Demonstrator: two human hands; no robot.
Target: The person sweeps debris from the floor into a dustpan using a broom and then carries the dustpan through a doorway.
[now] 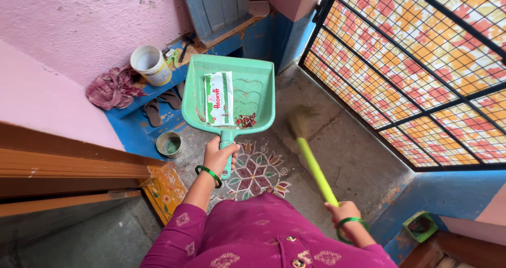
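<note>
My left hand (218, 155) grips the handle of a green plastic dustpan (253, 89), held out in front of me above the floor. In the pan lie a flattened white and green packet (219, 98) and a small heap of red and dark scraps (246, 121). My right hand (342, 212) holds the yellow-green handle of a broom (315, 169), whose blurred straw head (299, 121) points down at the concrete floor just right of the pan. Green bangles are on both wrists.
A painted flower pattern (257, 171) marks the floor below the pan. A blue step holds a white bucket (151, 64), a pink rag (112, 86) and sandals (153, 112). A small tin (169, 143) stands nearby. A black metal grille gate (416, 67) closes the right side.
</note>
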